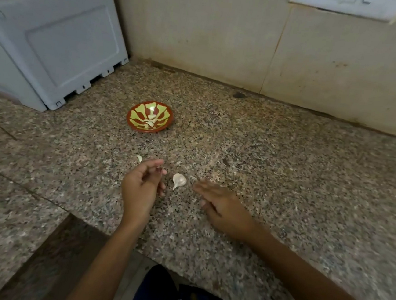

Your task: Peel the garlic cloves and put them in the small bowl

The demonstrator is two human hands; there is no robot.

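Between the two hands, on the speckled granite worktop [276, 158], sits one unpeeled garlic clove [179, 180], touched by neither. The left hand [141, 188] hovers with fingers loosely curled, holding nothing I can make out; the right hand [222, 206] lies flat and relaxed, blurred, also empty. Further back, the small bowl [149, 117], red and green, already has pale peeled cloves [151, 120] in it. So this looks like the pick-up for another peel: pinch that clove, strip the skin. A scrap of skin [139, 158] lies by the left hand. Grey appliance [51, 44] at left, beige tiled wall [228, 35] behind.
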